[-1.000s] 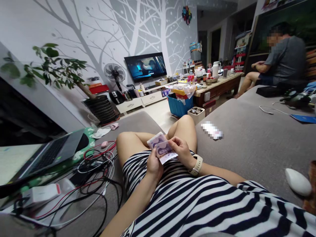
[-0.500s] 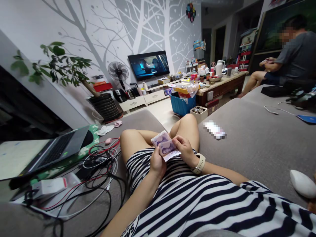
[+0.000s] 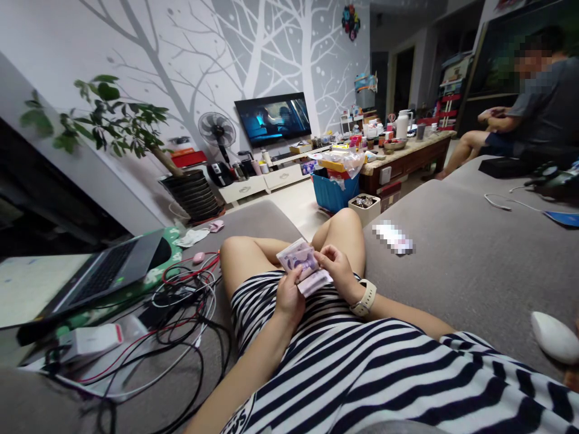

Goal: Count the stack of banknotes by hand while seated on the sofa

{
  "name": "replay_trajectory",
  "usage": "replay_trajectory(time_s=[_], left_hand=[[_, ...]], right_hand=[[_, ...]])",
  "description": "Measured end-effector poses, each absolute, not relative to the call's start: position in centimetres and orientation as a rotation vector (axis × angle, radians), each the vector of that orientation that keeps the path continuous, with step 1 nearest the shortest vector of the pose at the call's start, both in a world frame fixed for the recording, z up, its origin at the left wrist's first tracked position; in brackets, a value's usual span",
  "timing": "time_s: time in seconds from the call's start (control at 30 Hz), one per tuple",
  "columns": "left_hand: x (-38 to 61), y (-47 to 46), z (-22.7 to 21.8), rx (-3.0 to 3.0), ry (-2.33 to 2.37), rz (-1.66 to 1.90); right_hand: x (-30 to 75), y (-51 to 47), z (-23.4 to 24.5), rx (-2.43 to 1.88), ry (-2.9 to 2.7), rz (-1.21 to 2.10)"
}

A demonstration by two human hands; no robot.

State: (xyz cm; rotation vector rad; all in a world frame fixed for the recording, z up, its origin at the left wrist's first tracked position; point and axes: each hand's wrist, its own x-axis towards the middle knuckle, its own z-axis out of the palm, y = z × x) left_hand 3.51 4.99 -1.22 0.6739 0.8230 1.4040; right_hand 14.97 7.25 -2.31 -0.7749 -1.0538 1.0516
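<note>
Our left hand (image 3: 288, 303) clasps a stack of purple banknotes (image 3: 301, 260) with a printed 5 showing; our right hand (image 3: 338, 274) pinches its edge between thumb and fingers (image 3: 326, 255).

Left of the banknotes (image 3: 299, 260) lie tangled cables (image 3: 181, 307) and a laptop (image 3: 108, 271); beyond them stand a plastic crate (image 3: 332, 194) and, to its right, a coffee table (image 3: 402, 158).

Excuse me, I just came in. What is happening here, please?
A person sits on a grey sofa, holding purple banknotes above their lap. The left hand grips the notes while the right hand pinches their edge. A laptop lies to the left; another person sits farther off, to the right.
</note>
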Motion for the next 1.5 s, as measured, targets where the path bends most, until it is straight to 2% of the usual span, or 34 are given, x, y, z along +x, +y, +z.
replay_trajectory(time_s=[0.63,1.5], left_hand=[[4.1,5.3,-0.8,0.528,0.732,1.453],[3.4,5.3,-1.2,0.612,0.773,1.394]], right_hand=[[15.0,6.9,-2.5,-0.744,-1.14,1.01],[15.1,6.3,-2.0,-0.671,-1.151,1.017]])
